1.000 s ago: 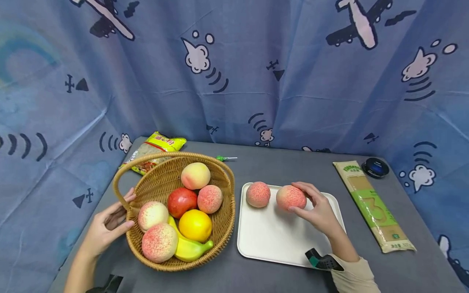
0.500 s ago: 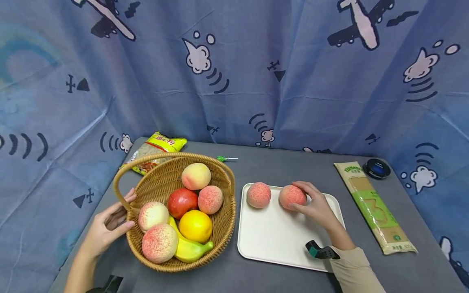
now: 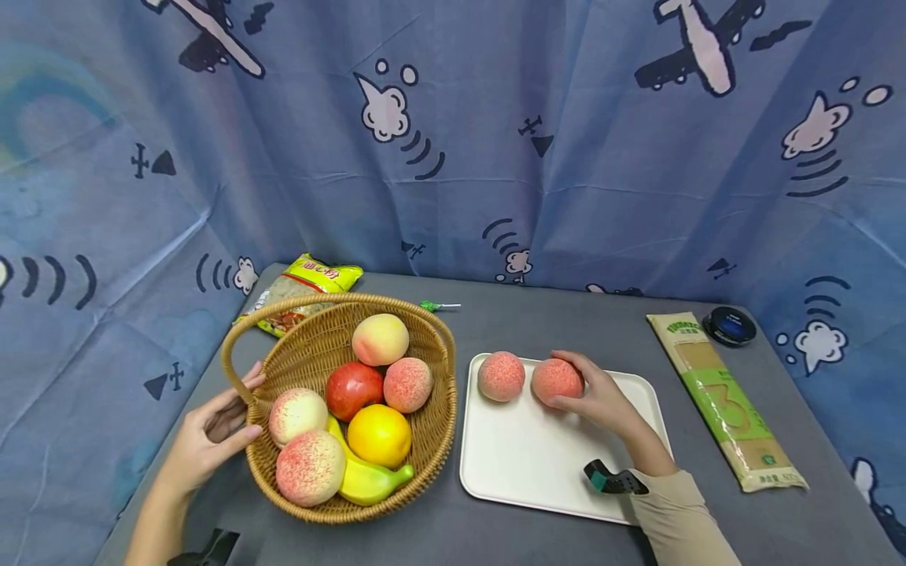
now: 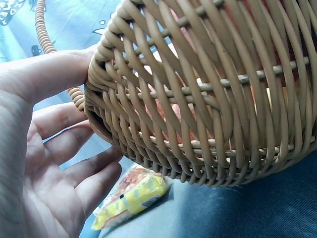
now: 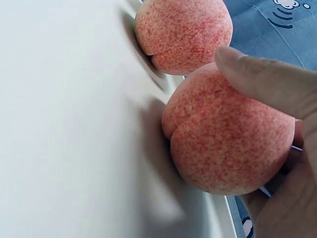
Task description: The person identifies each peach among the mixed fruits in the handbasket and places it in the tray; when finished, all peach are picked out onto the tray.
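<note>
A white tray (image 3: 538,464) lies right of a wicker basket (image 3: 425,440). Two pink peaches stand at the tray's far edge. My right hand (image 3: 598,397) curls round the right peach (image 3: 555,380), thumb and fingers on it; the right wrist view shows this peach (image 5: 228,144) resting on the tray (image 5: 64,129) beside the other peach (image 5: 183,34). The left peach (image 3: 500,376) stands free. My left hand (image 3: 212,432) rests against the basket's left rim, fingers relaxed, thumb (image 4: 44,72) touching the weave (image 4: 198,99). The basket holds several peaches, a red apple (image 3: 351,388), an orange (image 3: 378,435) and a banana (image 3: 368,479).
A yellow snack bag (image 3: 304,287) lies behind the basket, a green lollipop (image 3: 435,306) beside it. A long noodle packet (image 3: 722,401) and a round black tin (image 3: 729,325) sit at the table's right. Blue printed cloth walls the table on three sides.
My right hand has slid the right peach a little left and farther back on the tray, closer to the other peach. The left hand stays on the basket.
</note>
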`<action>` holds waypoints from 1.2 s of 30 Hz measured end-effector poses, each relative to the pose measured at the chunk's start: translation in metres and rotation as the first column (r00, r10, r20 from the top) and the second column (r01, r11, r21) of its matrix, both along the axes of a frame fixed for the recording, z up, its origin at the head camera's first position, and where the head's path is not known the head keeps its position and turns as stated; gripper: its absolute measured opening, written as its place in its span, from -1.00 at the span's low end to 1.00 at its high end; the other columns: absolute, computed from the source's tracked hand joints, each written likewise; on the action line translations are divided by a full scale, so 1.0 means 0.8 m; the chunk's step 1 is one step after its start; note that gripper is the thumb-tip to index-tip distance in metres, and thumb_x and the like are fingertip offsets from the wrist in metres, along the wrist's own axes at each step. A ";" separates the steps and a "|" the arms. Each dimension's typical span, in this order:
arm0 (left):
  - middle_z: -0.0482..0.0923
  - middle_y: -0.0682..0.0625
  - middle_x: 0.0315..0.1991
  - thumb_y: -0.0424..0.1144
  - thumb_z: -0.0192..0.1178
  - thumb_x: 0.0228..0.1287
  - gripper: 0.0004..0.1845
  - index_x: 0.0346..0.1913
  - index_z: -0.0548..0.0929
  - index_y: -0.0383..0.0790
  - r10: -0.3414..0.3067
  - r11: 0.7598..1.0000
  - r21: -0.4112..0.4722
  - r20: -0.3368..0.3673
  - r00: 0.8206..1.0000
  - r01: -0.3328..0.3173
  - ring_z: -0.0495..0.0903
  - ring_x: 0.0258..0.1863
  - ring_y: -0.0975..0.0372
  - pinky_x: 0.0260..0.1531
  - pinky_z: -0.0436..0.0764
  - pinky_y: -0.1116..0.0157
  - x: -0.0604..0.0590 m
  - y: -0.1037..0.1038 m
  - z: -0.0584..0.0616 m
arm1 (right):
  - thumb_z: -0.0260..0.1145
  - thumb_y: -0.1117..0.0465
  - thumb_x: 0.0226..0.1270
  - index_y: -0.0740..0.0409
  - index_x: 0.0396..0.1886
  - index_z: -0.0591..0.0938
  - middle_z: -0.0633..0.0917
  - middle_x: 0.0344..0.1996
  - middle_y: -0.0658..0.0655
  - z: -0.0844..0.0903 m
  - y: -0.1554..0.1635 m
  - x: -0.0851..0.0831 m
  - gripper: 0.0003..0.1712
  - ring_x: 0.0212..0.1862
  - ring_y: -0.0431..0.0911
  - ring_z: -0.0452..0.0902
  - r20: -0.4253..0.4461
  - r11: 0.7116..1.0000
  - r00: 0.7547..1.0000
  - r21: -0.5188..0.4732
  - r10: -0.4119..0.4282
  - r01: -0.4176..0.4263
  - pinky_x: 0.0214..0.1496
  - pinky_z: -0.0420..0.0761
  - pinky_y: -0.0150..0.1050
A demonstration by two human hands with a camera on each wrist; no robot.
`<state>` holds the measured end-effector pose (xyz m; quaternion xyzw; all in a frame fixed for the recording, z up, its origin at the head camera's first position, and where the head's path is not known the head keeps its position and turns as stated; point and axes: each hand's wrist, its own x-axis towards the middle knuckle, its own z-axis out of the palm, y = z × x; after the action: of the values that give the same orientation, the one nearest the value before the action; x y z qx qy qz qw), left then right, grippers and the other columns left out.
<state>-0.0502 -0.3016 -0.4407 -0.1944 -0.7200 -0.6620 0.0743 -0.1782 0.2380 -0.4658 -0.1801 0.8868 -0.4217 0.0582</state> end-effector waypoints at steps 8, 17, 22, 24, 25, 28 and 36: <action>0.08 -0.35 0.43 -0.82 0.01 0.05 -0.34 0.30 0.29 -0.57 -0.009 1.000 0.008 -0.017 1.000 0.009 0.30 0.36 0.19 0.24 0.42 0.41 0.000 0.000 -0.001 | 0.53 0.08 0.00 0.24 0.40 0.23 0.33 0.33 0.37 0.007 0.001 0.005 0.01 0.31 0.29 0.27 0.032 1.000 0.999 0.020 -0.014 0.013 0.25 0.40 0.24; 0.06 -0.36 0.43 -0.81 0.03 0.06 -0.33 0.32 0.29 -0.54 -0.001 1.000 0.000 0.001 1.000 0.001 0.28 0.37 0.18 0.24 0.41 0.42 0.001 0.000 0.000 | 0.52 0.20 0.01 0.08 0.43 0.25 0.32 0.37 0.23 0.045 -0.019 0.027 -0.03 0.39 0.13 0.19 -0.130 0.999 0.991 -0.019 0.032 -0.035 0.34 0.28 0.24; 0.04 -0.34 0.44 -0.79 0.04 0.08 -0.34 0.32 0.27 -0.56 0.010 1.000 -0.022 0.025 1.000 -0.009 0.29 0.37 0.22 0.25 0.40 0.42 0.001 0.001 0.002 | 0.53 0.26 -0.02 -0.03 0.40 0.31 0.40 0.33 0.10 0.071 -0.046 0.051 -0.05 0.36 -0.30 0.21 -0.206 0.991 0.972 -0.053 0.112 -0.125 0.39 0.32 -0.37; 0.05 -0.31 0.45 -0.78 0.05 0.09 -0.35 0.32 0.25 -0.59 0.016 0.999 -0.035 0.032 0.999 -0.015 0.30 0.36 0.25 0.25 0.40 0.44 0.001 0.001 0.003 | 0.53 0.26 -0.01 -0.01 0.39 0.32 0.41 0.33 0.09 0.080 -0.059 0.059 -0.07 0.37 -0.35 0.19 -0.208 0.979 0.964 -0.083 0.164 -0.184 0.35 0.23 -0.55; 0.05 -0.30 0.45 -0.78 0.05 0.09 -0.35 0.32 0.24 -0.60 0.018 0.999 -0.042 0.034 0.999 -0.016 0.30 0.36 0.26 0.24 0.41 0.44 0.001 0.002 0.004 | 0.52 0.26 -0.01 0.00 0.39 0.33 0.41 0.33 0.09 0.084 -0.064 0.062 -0.08 0.37 -0.35 0.19 -0.208 0.972 0.959 -0.093 0.192 -0.215 0.34 0.21 -0.58; 0.06 -0.27 0.46 -0.77 0.06 0.10 -0.36 0.31 0.23 -0.64 0.025 0.998 -0.058 0.038 0.999 -0.022 0.31 0.35 0.29 0.23 0.42 0.46 0.001 0.003 0.005 | 0.51 0.25 0.02 0.02 0.37 0.35 0.41 0.33 0.07 0.097 -0.082 0.069 -0.13 0.39 -0.30 0.20 -0.184 0.944 0.943 -0.129 0.278 -0.303 0.37 0.22 -0.54; 0.06 -0.31 0.44 -0.77 0.05 0.09 -0.37 0.30 0.22 -0.66 0.022 0.999 -0.049 0.009 1.000 -0.021 0.33 0.34 0.27 0.22 0.42 0.46 0.000 0.002 0.003 | 0.49 0.22 0.07 0.05 0.36 0.37 0.44 0.31 0.05 0.133 -0.139 0.070 -0.18 0.35 -0.16 0.30 -0.169 0.846 0.858 -0.159 0.486 -0.510 0.39 0.36 -0.24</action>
<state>-0.0498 -0.3002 -0.4385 -0.1853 -0.7382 -0.6445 0.0731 -0.1218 0.1268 -0.3593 -0.4344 0.7651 -0.4661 0.0932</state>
